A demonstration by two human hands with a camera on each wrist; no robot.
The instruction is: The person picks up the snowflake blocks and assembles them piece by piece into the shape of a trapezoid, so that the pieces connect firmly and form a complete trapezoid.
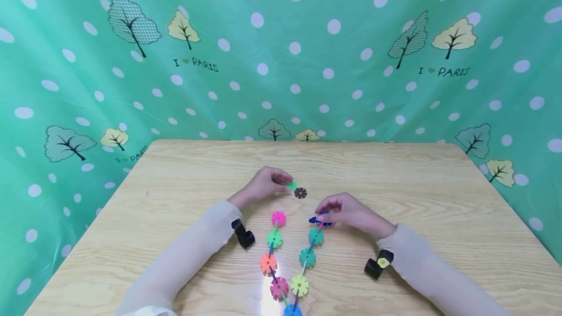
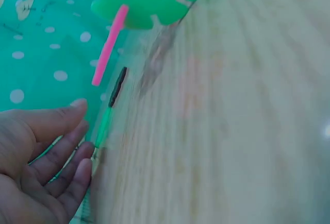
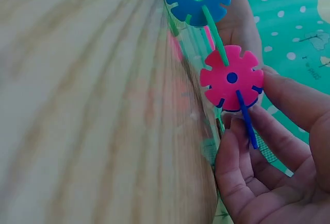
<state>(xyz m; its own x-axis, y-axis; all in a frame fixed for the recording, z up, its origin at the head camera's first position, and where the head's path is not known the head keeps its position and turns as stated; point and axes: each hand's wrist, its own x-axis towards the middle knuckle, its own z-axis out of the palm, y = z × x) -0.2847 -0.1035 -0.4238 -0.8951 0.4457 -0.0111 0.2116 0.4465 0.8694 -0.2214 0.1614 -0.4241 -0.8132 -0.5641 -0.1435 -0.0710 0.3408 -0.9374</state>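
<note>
Two hands worked over a pale wooden surface (image 1: 395, 184) in front of a green cloth backdrop (image 1: 281, 62) printed with white dots and trees. Between the forearms lay a U-shaped chain of flat, notched plastic flower discs (image 1: 274, 239) in pink, green, orange, magenta, yellow and blue, slotted edge to edge, its two open ends pointing away from the person.

The left hand (image 1: 263, 185) reached to the far side of the chain and pinched a small bright green plastic flower disc (image 1: 291, 185) between thumb and fingertips, low over the surface. In the left wrist view the fingers (image 2: 62, 152) lay only loosely curled beside that disc, seen edge-on. Just beside it, touching nothing, lay a loose dark brown plastic flower disc (image 1: 300, 192).

The right hand (image 1: 347, 211) held the right-hand end of the chain, its fingers curled round a dark blue plastic flower disc (image 1: 314, 220) at the tip; the right wrist view showed a thin blue piece (image 3: 246, 118) pinched against the fingers.

The step in hand appeared to be fetching the next piece to lengthen the chain. The next move would likely call for carrying the green disc to a free end, turning it edge-on, and lining its notch with the notch of the end disc before pressing the two together, while the other hand steadied the chain.
</note>
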